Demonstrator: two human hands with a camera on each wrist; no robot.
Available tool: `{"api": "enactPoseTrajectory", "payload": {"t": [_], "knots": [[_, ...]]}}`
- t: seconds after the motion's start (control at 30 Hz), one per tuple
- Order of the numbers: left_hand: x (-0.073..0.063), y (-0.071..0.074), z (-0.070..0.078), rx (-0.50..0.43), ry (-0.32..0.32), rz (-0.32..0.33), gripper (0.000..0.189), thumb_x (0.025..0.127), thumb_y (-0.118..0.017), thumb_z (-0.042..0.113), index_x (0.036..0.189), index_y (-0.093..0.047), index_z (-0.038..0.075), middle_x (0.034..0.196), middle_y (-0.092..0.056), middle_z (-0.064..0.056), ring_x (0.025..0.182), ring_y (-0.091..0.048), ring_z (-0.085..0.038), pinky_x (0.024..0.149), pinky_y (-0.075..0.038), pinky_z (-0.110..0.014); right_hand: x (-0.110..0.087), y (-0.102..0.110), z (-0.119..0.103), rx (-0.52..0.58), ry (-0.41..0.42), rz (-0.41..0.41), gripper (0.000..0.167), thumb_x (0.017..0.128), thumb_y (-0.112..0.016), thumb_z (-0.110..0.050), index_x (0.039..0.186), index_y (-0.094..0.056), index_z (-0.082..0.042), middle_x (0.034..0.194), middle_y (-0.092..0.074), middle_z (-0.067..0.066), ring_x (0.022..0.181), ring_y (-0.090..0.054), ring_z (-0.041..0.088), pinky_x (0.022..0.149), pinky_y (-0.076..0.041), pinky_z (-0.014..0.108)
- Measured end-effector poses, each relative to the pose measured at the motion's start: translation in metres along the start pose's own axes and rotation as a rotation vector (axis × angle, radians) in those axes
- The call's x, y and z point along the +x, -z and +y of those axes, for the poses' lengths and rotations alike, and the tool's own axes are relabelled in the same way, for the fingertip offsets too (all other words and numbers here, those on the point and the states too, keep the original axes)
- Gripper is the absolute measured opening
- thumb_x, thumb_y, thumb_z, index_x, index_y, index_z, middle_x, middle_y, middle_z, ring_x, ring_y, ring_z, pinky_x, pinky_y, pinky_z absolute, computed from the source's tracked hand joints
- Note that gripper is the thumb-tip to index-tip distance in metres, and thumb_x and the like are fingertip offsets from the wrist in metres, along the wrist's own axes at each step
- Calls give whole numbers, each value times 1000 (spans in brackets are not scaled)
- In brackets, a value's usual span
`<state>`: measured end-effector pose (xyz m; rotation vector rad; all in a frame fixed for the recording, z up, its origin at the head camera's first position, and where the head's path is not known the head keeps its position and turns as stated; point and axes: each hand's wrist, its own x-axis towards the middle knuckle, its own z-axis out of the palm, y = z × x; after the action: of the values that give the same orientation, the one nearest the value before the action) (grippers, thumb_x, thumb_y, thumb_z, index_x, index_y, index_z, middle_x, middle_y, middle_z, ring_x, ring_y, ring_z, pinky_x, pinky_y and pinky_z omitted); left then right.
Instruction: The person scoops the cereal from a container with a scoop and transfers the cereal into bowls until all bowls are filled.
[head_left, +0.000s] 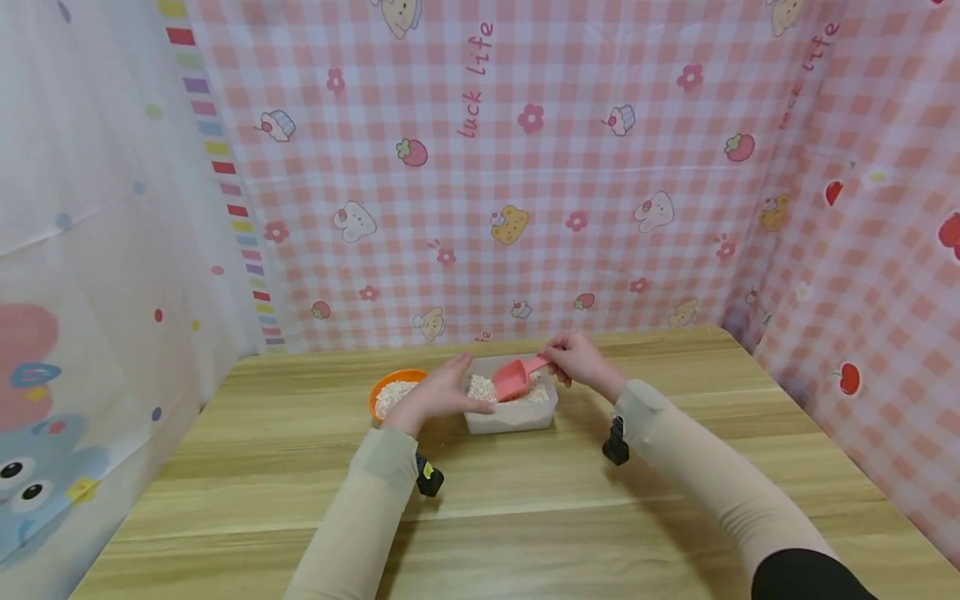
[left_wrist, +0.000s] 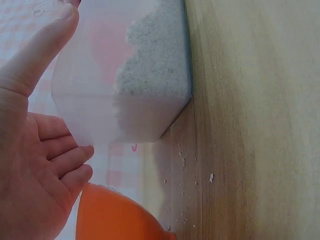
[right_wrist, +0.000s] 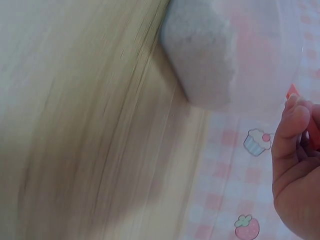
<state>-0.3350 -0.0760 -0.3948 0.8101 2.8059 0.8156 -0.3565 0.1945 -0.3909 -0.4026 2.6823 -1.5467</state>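
Observation:
A translucent white plastic box [head_left: 510, 421] holds pale flakes like rolled oats [head_left: 482, 388]. My right hand [head_left: 581, 364] pinches the handle of a pink scoop [head_left: 513, 381], whose bowl dips into the box among the flakes. Through the box wall the scoop shows as a pink blur in both wrist views. My left hand [head_left: 438, 393] spans the box's left end, thumb along the front rim and fingers extended toward the back. In the left wrist view those fingers [left_wrist: 72, 162] are loosely bent beside the box corner. Left of the box is an orange bowl [head_left: 372, 398] of similar flakes, partly covered by the left hand.
Everything stands near the back edge of a wooden table [head_left: 517, 517]. Small crumbs [left_wrist: 182, 155] lie on the wood between box and bowl. A pink checked curtain [head_left: 480, 183] hangs behind the table and along the right side; a pale printed curtain [head_left: 112, 208] hangs at left.

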Motion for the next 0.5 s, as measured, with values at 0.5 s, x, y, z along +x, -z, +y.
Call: {"api": "enactPoseTrajectory", "payload": {"t": [0.5], "knots": [[-1,2,3,-25,14,-10,109,76,-80,49,153,-20,-1,157,-22,-19,142,-25,-32,113,-27,-46,6,-30,-24,-10,-11,5,26,99,-53,-13,87,-69,3,59,-57,5,44,-48,11,42,-46,27]]}}
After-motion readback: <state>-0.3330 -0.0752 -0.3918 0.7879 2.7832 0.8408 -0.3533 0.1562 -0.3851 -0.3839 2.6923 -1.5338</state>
